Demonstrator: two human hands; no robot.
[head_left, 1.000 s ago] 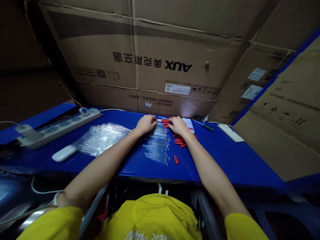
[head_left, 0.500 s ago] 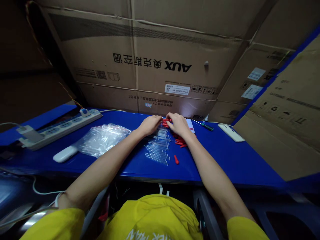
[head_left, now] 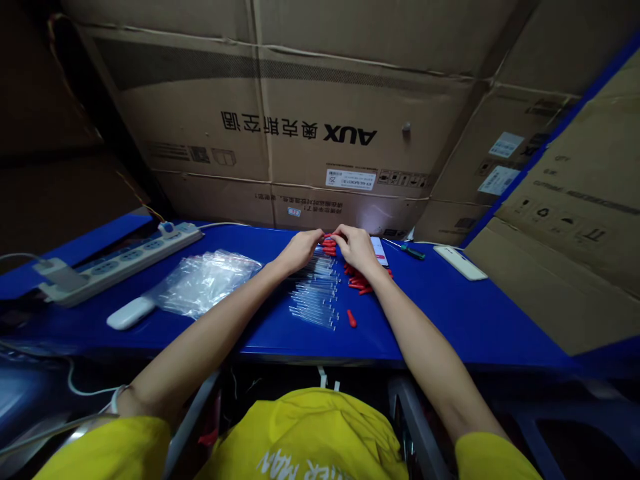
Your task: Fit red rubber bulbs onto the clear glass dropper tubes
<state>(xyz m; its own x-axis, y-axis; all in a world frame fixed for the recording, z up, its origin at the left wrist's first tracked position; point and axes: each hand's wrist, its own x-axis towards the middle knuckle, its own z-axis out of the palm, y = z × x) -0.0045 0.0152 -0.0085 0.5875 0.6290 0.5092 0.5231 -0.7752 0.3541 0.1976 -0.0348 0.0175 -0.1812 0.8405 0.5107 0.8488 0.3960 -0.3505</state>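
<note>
On the blue table [head_left: 450,313] lies a row of several clear plastic tubes [head_left: 314,297], with several small red caps [head_left: 357,283] scattered to their right. One red cap [head_left: 351,319] lies apart, nearer to me. My left hand [head_left: 300,249] and my right hand [head_left: 356,245] meet at the far end of the tubes, fingers curled and pinched together over red caps there. What each hand pinches is too small to make out.
A pile of clear plastic bags [head_left: 203,281] lies left of the tubes, with a white device [head_left: 130,313] and a power strip [head_left: 113,263] beyond. A green screwdriver [head_left: 413,251], a card [head_left: 379,250] and a white remote [head_left: 459,261] lie right. Cardboard boxes [head_left: 300,133] wall the back.
Both hands have drawn closer together at the far end of the tubes; the left hand moved right toward the red caps. The view has shifted slightly.
</note>
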